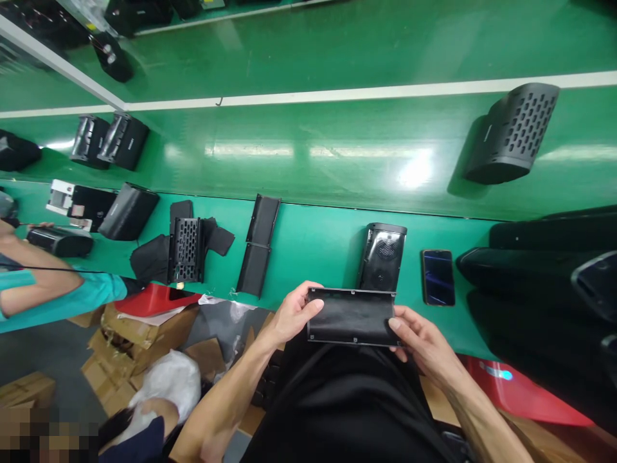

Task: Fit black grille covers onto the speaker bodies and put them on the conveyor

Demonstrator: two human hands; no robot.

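Between my two hands is a black plastic panel (354, 318), rectangular and shallow, with small screw bosses along both long edges. My left hand (295, 313) grips its left end, thumb on the inner face. At the right end my right hand (419, 334) holds it the same way. Just beyond the panel, a black speaker housing (383, 254) with a round perforated grille lies on the green bench (318, 251), its near end partly hidden. Left of it rest two similar black panels (259, 244), end to end.
A phone (438, 278) lies right of the housing. Large black cases (544, 283) crowd the right side. Leftward are a slotted black grille (187, 249) and dark pads (152, 258). A finished-looking speaker (515, 133) stands farther back. A co-worker's arm (43, 276) reaches in at left.
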